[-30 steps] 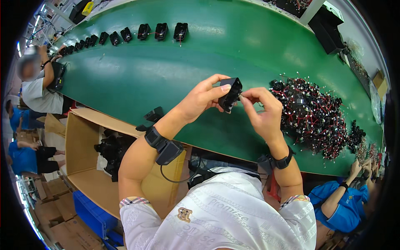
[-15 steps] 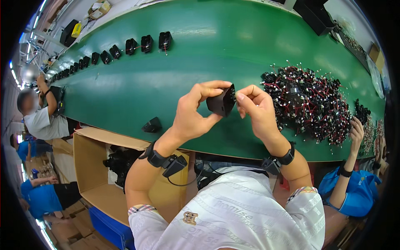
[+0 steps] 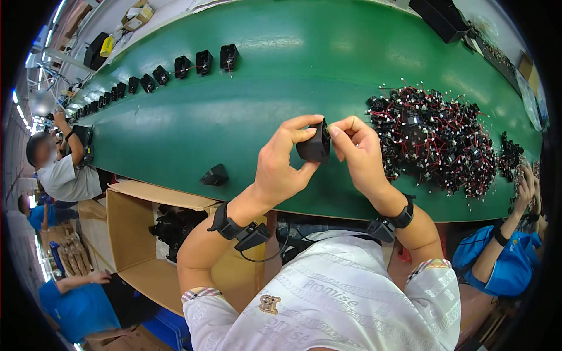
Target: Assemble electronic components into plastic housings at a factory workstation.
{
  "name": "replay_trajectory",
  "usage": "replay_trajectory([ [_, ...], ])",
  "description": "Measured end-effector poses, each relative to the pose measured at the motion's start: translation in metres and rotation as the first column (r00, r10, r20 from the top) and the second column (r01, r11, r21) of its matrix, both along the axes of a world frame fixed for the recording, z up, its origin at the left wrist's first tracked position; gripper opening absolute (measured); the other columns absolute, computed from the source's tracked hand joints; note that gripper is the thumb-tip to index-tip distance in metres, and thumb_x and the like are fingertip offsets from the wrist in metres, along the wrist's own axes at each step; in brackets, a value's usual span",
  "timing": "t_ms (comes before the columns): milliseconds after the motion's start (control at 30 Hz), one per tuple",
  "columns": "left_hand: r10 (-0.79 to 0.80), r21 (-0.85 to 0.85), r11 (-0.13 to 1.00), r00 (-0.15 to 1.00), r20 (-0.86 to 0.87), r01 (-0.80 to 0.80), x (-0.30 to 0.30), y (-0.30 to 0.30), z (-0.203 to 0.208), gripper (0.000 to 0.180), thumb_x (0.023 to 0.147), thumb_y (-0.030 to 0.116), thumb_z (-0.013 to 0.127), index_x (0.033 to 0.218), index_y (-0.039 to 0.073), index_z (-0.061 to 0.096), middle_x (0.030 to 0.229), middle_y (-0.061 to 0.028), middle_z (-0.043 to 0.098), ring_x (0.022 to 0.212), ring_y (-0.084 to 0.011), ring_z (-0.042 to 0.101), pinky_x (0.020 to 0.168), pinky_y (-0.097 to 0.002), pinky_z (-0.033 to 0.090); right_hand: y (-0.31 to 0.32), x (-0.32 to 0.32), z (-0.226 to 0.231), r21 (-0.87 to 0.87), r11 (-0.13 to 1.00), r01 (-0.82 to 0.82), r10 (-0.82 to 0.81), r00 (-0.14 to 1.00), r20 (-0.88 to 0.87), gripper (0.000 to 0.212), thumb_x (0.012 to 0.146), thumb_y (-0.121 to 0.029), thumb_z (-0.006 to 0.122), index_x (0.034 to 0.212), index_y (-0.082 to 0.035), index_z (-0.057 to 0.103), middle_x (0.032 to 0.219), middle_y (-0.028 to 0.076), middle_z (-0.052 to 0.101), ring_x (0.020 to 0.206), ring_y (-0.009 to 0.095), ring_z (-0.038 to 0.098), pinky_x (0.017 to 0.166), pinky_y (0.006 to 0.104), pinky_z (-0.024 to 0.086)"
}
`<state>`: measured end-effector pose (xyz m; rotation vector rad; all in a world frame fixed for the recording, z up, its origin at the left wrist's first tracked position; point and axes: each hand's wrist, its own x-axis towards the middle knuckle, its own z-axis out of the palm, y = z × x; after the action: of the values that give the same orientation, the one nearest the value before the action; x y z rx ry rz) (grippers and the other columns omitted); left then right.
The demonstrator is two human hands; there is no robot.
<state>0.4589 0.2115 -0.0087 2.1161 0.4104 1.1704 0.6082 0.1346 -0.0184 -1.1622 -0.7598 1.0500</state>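
Note:
Over the green table, my left hand [image 3: 285, 155] grips a black plastic housing [image 3: 314, 146] between thumb and fingers, its hollow side facing right. At that hollow side, my right hand [image 3: 358, 146] has thumb and forefinger pinched together, touching or nearly touching the rim. Whatever is in that pinch is too small to make out. Another black housing [image 3: 215, 175] lies on the table left of my hands, near the front edge. To the right is a heap of small black parts [image 3: 433, 137] with red wires and white connectors.
A row of black housings [image 3: 203, 62] runs along the table's far left. An open cardboard box [image 3: 132, 234] with black parts inside stands at the front edge. At right, a co-worker's hand [image 3: 525, 187] reaches over smaller part piles; other people stand at left.
The housing has turned slightly in my left hand, showing more of its side. My right hand stays close to its hollow side. The co-worker's hand at right has moved further right.

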Motion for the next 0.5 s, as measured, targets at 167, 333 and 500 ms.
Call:
replay_trajectory([
  [167,-0.028,-0.065,0.997,0.999,0.029,0.03,0.001,-0.001,0.0,0.046,0.062,-0.009,0.073,0.101,0.002,0.05,0.114,-0.016,0.062,0.097,-0.0314,0.064,0.079,-0.0335,0.054,-0.001,-0.008,0.001,0.045,0.998,0.032,-0.034,0.998,0.049,0.013,0.09,-0.013,0.063,0.09,-0.002,0.058,0.075,-0.004,0.057,0.064,0.0,0.049,0.054,0.0167,0.038],
  [333,-0.031,-0.027,0.999,0.999,0.011,0.032,-0.001,-0.001,-0.001,0.045,0.062,-0.008,0.073,0.1,0.002,0.051,0.113,-0.0159,0.063,0.096,-0.0315,0.065,0.079,-0.0335,0.054,-0.001,-0.008,-0.008,0.094,0.995,0.027,-0.037,0.994,0.105,0.01,0.089,-0.01,0.063,0.085,-0.001,0.059,0.077,-0.002,0.059,0.068,0.001,0.051,0.057,0.0176,0.04],
  [500,-0.103,-0.1,0.99,0.994,-0.028,0.1,-0.006,0.014,0.004,0.043,0.066,-0.003,0.077,0.102,0.002,0.054,0.113,-0.0152,0.063,0.098,-0.0272,0.065,0.084,-0.0321,0.052,0.002,0.002,0.001,0.104,0.991,-0.088,0.053,0.953,0.299,0.01,0.087,-0.009,0.063,0.091,0.0,0.065,0.076,0.001,0.06,0.066,0.004,0.052,0.056,0.0194,0.04],
])
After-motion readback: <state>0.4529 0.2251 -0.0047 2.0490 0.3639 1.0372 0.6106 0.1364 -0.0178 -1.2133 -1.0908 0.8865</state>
